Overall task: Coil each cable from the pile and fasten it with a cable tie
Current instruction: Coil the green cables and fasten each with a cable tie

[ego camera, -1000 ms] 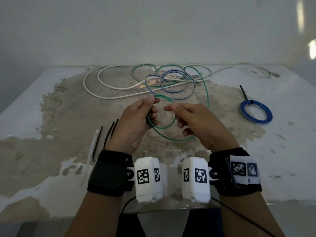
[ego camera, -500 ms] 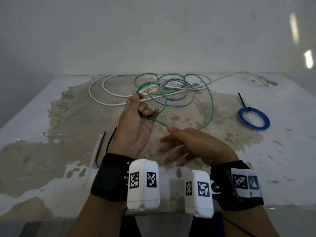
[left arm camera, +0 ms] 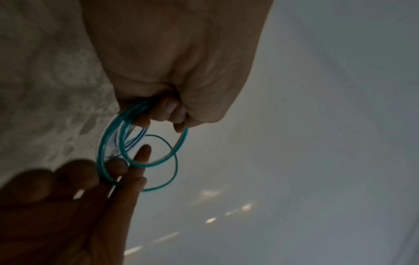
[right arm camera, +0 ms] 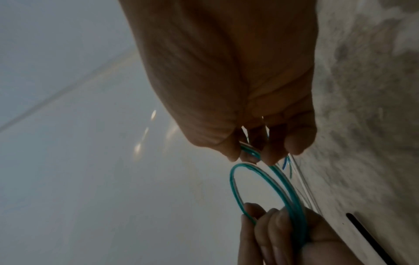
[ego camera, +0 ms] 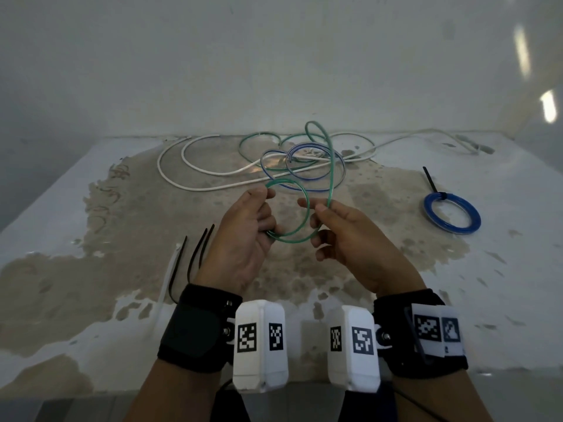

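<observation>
Above the bench [ego camera: 91, 239], nearer than the cable pile [ego camera: 292, 159], the green cable [ego camera: 292, 236] now shows another turn. Left hand [ego camera: 243, 236] fingers curl round the coil; the right hand [ego camera: 350, 236], back up from below, pinches the incoming strand. Coiling continues; the ties [ego camera: 195, 254] lie untouched.

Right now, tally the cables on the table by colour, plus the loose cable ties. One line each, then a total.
Green cable: 1, partly coiled, left hand holding the loops, right hand pinching it
Blue cable, loose: 1
Blue cable, coiled and tied: 1
White cable: 1
Black ties: 3
White tie: 1
Total: 8
</observation>
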`<state>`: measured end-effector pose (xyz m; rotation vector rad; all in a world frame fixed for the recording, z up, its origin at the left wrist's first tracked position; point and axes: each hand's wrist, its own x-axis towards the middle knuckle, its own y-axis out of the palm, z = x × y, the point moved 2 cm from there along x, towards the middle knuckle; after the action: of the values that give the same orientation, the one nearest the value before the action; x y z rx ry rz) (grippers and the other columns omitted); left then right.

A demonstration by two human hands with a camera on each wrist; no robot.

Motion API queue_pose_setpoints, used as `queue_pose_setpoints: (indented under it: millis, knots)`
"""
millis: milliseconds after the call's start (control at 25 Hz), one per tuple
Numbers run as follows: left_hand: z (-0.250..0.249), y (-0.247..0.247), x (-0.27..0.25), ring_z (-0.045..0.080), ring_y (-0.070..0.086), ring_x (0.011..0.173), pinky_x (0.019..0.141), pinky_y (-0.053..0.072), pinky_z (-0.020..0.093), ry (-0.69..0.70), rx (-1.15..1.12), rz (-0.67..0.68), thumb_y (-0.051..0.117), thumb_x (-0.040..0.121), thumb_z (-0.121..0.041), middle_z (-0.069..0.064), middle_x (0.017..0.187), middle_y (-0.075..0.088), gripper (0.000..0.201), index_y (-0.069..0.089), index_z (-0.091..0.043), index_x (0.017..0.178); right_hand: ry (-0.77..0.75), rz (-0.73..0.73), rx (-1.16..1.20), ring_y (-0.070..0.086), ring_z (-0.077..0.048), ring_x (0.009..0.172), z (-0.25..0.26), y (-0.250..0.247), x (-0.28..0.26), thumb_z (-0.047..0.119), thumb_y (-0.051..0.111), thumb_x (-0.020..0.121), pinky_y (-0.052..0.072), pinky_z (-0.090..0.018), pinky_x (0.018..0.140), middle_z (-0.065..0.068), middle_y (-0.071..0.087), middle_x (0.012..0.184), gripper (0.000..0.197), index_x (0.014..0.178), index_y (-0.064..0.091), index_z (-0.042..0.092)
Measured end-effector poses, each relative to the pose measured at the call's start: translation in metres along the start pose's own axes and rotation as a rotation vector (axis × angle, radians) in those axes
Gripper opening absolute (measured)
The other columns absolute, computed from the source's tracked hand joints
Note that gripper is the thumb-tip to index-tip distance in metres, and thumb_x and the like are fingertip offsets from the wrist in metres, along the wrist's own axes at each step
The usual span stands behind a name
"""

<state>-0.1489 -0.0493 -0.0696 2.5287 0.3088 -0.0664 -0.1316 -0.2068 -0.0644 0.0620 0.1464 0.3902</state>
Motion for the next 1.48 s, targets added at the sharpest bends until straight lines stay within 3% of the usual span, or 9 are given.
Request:
queue_pose_setpoints:
  millis: [280,520,640,760,1000,1120,1240,1360,1480]
  knots:
    - [0.002,-0.002,-0.002,0.005,0.025,0.043,0.050,0.034,0.023,-0.067,0.334,0.104,0.040,0.106,-0.020,-0.010,0.052,0.029,0.024,0.055,-0.013,0.088,-0.011,0.084,-0.166,0.056,-0.008,0.067,-0.003,-0.005,0.000,0.020,0.043,0.108,0.047,-0.025,0.059,0.001,0.059,0.094,0.029,0.126,0.066,0.022]
    - [-0.001,-0.003,0.003,0.005,0.024,0.042,0.046,0.031,0.021,-0.088,0.394,0.123,0.042,0.104,-0.020,-0.010,0.051,0.030,0.024,0.056,-0.013,0.086,-0.024,0.177,-0.127,0.069,-0.019,0.074,0.001,-0.009,0.000,0.015,0.048,0.105,0.054,-0.029,0.064,-0.003,0.073,0.094,0.042,0.144,0.043,0.029]
    - [0.000,-0.003,0.004,0.006,0.024,0.044,0.046,0.029,0.022,-0.097,0.489,0.147,0.043,0.104,-0.021,-0.009,0.052,0.030,0.027,0.057,-0.014,0.082,-0.019,0.183,-0.251,0.069,-0.018,0.072,0.003,-0.006,-0.001,0.026,0.045,0.107,0.050,-0.028,0.062,0.002,0.073,0.090,0.029,0.134,0.056,0.028]
    - [-0.001,0.000,0.005,0.007,0.025,0.045,0.047,0.028,0.024,-0.090,0.549,0.162,0.045,0.103,-0.021,-0.009,0.052,0.030,0.029,0.058,-0.015,0.079,-0.006,0.147,-0.359,0.069,-0.016,0.069,0.004,-0.005,0.000,0.040,0.037,0.107,0.048,-0.026,0.062,0.002,0.074,0.083,0.035,0.120,0.064,0.021]
    - [-0.005,0.006,0.006,0.007,0.028,0.045,0.050,0.027,0.027,-0.038,0.689,0.169,0.050,0.100,-0.024,-0.010,0.051,0.033,0.028,0.060,-0.016,0.074,0.041,0.246,-0.492,0.070,-0.012,0.071,0.000,-0.004,-0.002,0.039,0.041,0.107,0.047,-0.023,0.063,0.001,0.079,0.094,0.037,0.112,0.069,0.017]
    - [-0.007,0.008,0.007,0.008,0.036,0.052,0.055,0.035,0.031,0.039,0.735,0.173,0.052,0.100,-0.027,-0.008,0.061,0.042,0.012,0.064,-0.027,0.100,0.025,0.193,-0.454,0.067,-0.014,0.069,0.002,-0.007,0.001,0.037,0.042,0.107,0.043,-0.028,0.064,-0.003,0.079,0.090,0.038,0.102,0.069,0.011]
    - [-0.010,0.011,0.006,0.013,0.032,0.057,0.058,0.040,0.035,0.141,0.761,0.314,0.048,0.104,-0.023,-0.003,0.065,0.032,0.042,0.050,-0.055,0.131,0.006,0.212,-0.505,0.060,-0.012,0.065,0.007,-0.013,0.000,0.036,0.041,0.107,0.043,-0.030,0.064,-0.002,0.074,0.080,0.038,0.096,0.067,0.011]
    - [-0.010,0.015,0.006,0.017,0.039,0.064,0.067,0.052,0.031,0.118,0.848,0.418,0.043,0.105,-0.023,0.002,0.073,0.035,0.047,0.046,-0.060,0.135,0.003,0.220,-0.527,0.047,-0.012,0.060,0.013,-0.020,-0.005,0.034,0.040,0.108,0.039,-0.029,0.063,0.002,0.061,0.068,0.036,0.089,0.063,0.013]
    - [-0.009,0.014,0.008,0.013,0.060,0.068,0.077,0.058,0.040,0.157,0.994,0.351,0.047,0.103,-0.034,-0.003,0.074,0.054,0.026,0.055,-0.051,0.121,-0.021,0.156,-0.535,0.039,-0.012,0.059,0.017,-0.026,-0.005,0.035,0.041,0.107,0.036,-0.034,0.064,0.010,0.049,0.060,0.035,0.084,0.060,0.017]
